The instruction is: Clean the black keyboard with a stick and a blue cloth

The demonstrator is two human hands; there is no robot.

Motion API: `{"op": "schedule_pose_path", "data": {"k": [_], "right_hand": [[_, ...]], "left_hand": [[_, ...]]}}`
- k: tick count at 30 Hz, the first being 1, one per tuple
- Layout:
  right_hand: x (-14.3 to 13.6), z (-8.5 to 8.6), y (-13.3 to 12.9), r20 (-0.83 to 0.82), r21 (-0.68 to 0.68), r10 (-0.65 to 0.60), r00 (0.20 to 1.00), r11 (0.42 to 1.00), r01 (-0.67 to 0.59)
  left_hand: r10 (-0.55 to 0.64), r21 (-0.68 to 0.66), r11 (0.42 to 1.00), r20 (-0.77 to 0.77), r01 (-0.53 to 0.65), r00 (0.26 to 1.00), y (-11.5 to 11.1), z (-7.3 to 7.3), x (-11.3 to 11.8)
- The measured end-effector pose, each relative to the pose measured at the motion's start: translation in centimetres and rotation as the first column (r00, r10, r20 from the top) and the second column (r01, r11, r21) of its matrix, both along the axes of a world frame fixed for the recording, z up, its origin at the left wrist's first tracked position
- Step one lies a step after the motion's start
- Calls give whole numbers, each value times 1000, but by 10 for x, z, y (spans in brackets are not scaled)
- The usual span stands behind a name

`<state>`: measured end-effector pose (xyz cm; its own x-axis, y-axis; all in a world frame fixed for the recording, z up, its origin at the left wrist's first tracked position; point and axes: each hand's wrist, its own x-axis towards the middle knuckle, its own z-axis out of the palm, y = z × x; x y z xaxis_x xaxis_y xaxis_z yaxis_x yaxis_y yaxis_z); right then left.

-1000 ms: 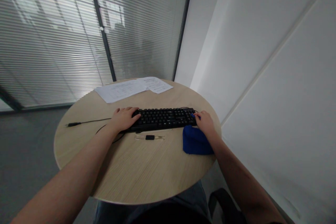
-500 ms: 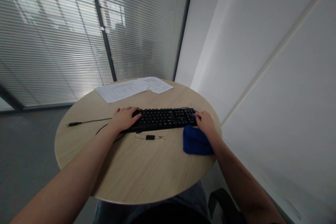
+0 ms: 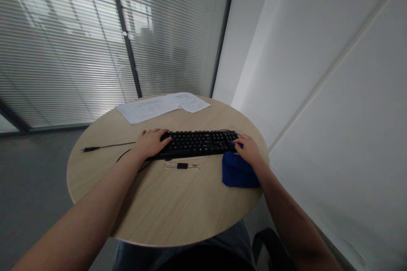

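Observation:
A black keyboard (image 3: 197, 143) lies across the middle of the round table. On its left end rests my left hand (image 3: 151, 142), thumb and fingers gripping the edge. My right hand (image 3: 248, 148) is over the keyboard's right end, its fingers closed on part of a blue cloth (image 3: 238, 171) that touches the keys. The rest of the cloth lies bunched on the table below that hand. In front of the keyboard is a small black piece with clear ends (image 3: 182, 166).
Printed papers (image 3: 148, 109) lie at the far side of the wooden table (image 3: 178, 203). A cable with a black plug (image 3: 91, 149) stretches out on the left. A white wall stands close on the right, and a chair's armrest (image 3: 270, 241) shows below.
My right hand has shifted slightly left and down over the keyboard's right end, with the blue cloth in its fingers. My left hand stays in place.

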<state>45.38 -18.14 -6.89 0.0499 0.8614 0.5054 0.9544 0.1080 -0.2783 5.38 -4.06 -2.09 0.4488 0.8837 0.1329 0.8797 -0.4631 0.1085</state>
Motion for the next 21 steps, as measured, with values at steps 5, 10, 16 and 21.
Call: {"op": "schedule_pose_path", "data": {"k": [5, 10, 16, 21], "right_hand": [[5, -1, -1, 20, -17, 10, 1000, 1000, -9], [6, -1, 1, 23, -52, -11, 1000, 999, 13], [3, 2, -1, -29, -49, -26, 999, 999, 24], [4, 1, -1, -46, -62, -34, 998, 998, 31]], "left_hand": [[-1, 4, 1000, -10, 1, 1000, 0, 0, 0], [5, 17, 1000, -7, -5, 1000, 2, -2, 0], [-8, 14, 1000, 3, 8, 1000, 2, -2, 0], [-1, 17, 1000, -7, 1, 1000, 1, 0, 0]]}}
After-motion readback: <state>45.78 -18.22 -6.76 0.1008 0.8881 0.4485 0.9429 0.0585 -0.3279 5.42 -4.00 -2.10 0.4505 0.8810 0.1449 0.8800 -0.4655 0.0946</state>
